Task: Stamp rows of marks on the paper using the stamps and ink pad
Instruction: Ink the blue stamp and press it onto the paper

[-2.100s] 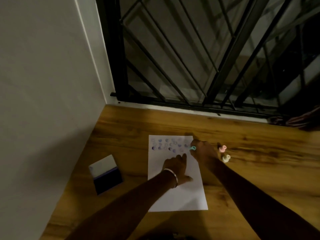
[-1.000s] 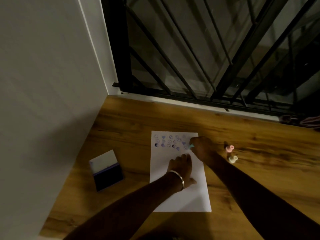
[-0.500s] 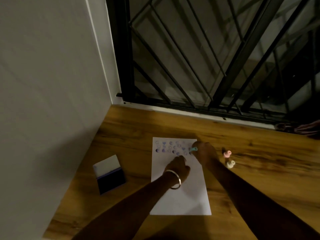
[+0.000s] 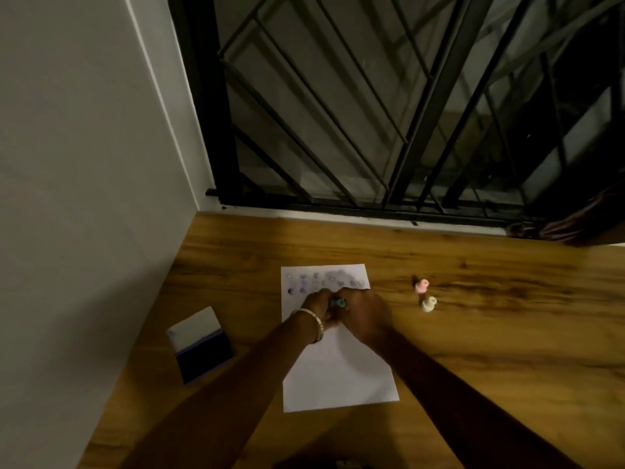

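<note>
Paper (image 4: 338,374): white sheet, laid flat on the wood table (image 4: 473,333), long side running away from the camera. Faint blue-purple marks (image 4: 324,284) are seen in rows across its far end; the rest is blank. A teal stamp (image 4: 338,303) is held over the paper just below the marks, with both hands brought together on it. Right hand (image 4: 363,316) is closed around the stamp. Left hand (image 4: 316,308), with a bangle (image 4: 314,321) at the wrist, is curled against it; whether it grips cannot be told. Part of the lowest row is hidden by the hands. Right of the paper, a pink stamp (image 4: 421,286) and a cream stamp (image 4: 429,303) are stood upright, close together. Left of the paper, the ink pad (image 4: 203,348) is laid open, dark pad showing. A black grille (image 4: 372,130) is seen beyond the table.
</note>
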`<state>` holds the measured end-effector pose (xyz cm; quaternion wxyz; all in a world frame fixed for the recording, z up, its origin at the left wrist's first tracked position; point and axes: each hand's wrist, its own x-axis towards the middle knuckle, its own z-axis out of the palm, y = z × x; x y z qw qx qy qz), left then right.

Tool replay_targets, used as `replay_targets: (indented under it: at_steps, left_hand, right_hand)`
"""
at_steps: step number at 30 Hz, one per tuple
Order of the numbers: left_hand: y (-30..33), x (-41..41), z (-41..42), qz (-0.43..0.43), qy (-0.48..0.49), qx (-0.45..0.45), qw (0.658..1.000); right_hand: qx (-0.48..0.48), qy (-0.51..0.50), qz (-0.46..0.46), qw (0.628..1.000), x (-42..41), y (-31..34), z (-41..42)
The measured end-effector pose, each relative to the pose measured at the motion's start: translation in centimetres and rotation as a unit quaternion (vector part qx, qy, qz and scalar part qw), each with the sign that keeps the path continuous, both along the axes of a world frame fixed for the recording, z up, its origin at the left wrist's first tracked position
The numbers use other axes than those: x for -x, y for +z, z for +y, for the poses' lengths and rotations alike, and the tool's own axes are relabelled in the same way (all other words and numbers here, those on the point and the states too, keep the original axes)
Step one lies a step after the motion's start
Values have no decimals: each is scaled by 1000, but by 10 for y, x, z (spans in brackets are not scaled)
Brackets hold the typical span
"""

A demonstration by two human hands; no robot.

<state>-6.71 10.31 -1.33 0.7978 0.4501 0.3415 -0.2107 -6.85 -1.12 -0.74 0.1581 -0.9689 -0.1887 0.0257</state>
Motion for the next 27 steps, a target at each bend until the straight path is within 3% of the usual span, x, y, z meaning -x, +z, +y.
replay_targets:
  at_steps: [8, 27]
  left_hand:
    - [-12, 8, -12, 39, -37, -38, 998]
    - [-4, -5, -39, 6, -71, -42, 997]
  right_hand:
    - [40, 0, -24, 999, 15, -9, -9]
    - [-8, -3, -35, 999, 6, 0, -36]
